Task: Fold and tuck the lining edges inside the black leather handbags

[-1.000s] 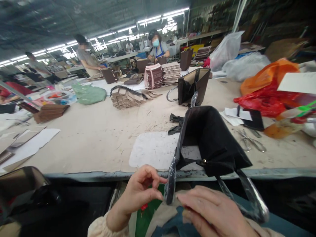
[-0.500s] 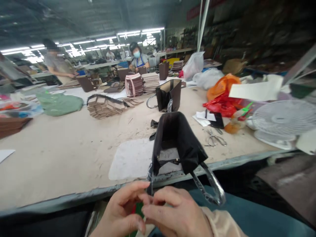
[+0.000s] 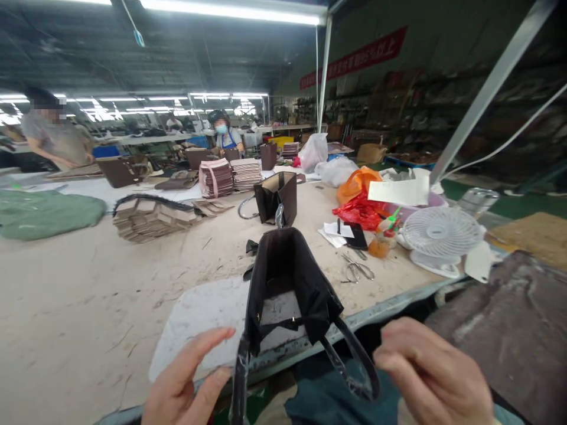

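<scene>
A black handbag (image 3: pixel 287 277) lies at the near edge of the worktable (image 3: pixel 80 307) with its open mouth toward me. Its two handles, wrapped in clear plastic, hang over the edge. My left hand (image 3: pixel 186 383) is open, fingers stretched out, right beside the left handle (image 3: pixel 241 378) without gripping it. My right hand (image 3: pixel 434 378) hovers to the right of the other handle (image 3: pixel 354 366), apart from it. Its fingers are curled together, and whatever may be inside them is hidden.
Scissors (image 3: pixel 357 270), a small white fan (image 3: pixel 436 236), red and orange plastic bags (image 3: pixel 361 206) and a second upright bag (image 3: pixel 279 198) lie beyond. Stacks of brown pieces (image 3: pixel 148 218) sit to the left. Other people work at the far side. Brown material (image 3: pixel 509 330) lies at my right.
My hands were pinching the left handle's wrap together; now they have parted. The left hand has opened and the right has moved off to the right. The view has swung right.
</scene>
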Tool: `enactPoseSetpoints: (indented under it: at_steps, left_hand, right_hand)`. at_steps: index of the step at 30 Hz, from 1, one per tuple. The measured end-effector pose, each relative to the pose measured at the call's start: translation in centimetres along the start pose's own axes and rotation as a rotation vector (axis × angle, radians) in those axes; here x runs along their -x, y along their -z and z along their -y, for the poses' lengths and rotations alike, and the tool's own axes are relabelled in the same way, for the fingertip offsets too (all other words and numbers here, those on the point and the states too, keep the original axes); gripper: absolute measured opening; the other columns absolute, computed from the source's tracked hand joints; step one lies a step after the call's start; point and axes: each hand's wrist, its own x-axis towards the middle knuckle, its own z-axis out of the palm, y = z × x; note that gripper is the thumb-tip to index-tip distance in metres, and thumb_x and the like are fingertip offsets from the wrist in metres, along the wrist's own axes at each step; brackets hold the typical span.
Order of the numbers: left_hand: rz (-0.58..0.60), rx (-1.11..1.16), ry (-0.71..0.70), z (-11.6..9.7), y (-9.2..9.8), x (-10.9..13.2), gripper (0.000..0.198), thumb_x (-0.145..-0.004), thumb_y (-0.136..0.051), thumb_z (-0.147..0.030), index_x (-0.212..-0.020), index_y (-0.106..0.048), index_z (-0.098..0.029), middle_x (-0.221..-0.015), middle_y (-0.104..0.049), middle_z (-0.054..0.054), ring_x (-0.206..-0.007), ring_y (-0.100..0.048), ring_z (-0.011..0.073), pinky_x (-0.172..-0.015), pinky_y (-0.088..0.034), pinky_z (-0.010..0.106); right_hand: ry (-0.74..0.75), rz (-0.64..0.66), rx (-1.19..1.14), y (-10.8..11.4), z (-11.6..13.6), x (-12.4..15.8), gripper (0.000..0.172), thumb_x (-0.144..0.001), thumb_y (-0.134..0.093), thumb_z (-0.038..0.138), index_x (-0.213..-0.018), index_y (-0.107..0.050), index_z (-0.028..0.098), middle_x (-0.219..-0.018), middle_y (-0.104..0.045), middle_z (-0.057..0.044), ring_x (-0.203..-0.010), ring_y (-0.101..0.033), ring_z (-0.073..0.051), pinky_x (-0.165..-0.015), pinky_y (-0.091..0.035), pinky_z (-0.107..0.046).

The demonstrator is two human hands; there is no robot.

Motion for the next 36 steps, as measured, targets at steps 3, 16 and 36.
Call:
enactPoseSetpoints:
  at_steps: [3, 16, 36]
  left_hand:
    - [0.037, -0.165, -0.149, 0.0, -1.2, -2.0, 0.053, -0.079, -0.059, -0.044, -0.128, -0.053, -0.023, -0.134, -0.052, 0.008, -0.121, -0.049, 0.0292, -0.107, -0.035, 0.043]
    - [0.204, -0.392, -0.212, -2.2, -5.2, -4.4, 0.062, -0.092, -0.039, -0.04, -0.145, -0.025, -0.011, -0.139, -0.045, 0.016, -0.127, -0.044, 0.0261, -0.105, -0.038, 0.045]
    - [0.189, -0.384, -0.26, -1.9, -6.2, -4.2, 0.053, -0.093, -0.032, -0.025, -0.143, -0.025, -0.007, -0.144, -0.037, 0.019, -0.132, -0.037, 0.0233, -0.108, -0.036, 0.043]
  right_hand:
    - [-0.173, -0.057, 0.31, 1.1, -3.4, 0.1, 0.021, -0.089, -0.051, 0.029, -0.073, -0.06, 0.019, -0.073, -0.062, -0.004, -0.068, -0.06, -0.016, -0.062, -0.047, -0.025]
    - [0.261, 0.281, 0.255, -5.9, 2.1, -1.9, 0.044, -0.086, -0.043, 0.013, -0.13, -0.048, 0.016, -0.112, -0.06, -0.01, -0.097, -0.06, -0.015, -0.079, -0.053, -0.021]
    - [0.141, 0.476, 0.24, -10.1, 3.7, -5.7, 0.055, -0.082, -0.038, 0.004, -0.133, -0.05, 0.02, -0.114, -0.062, -0.005, -0.09, -0.054, -0.021, -0.079, -0.054, -0.034]
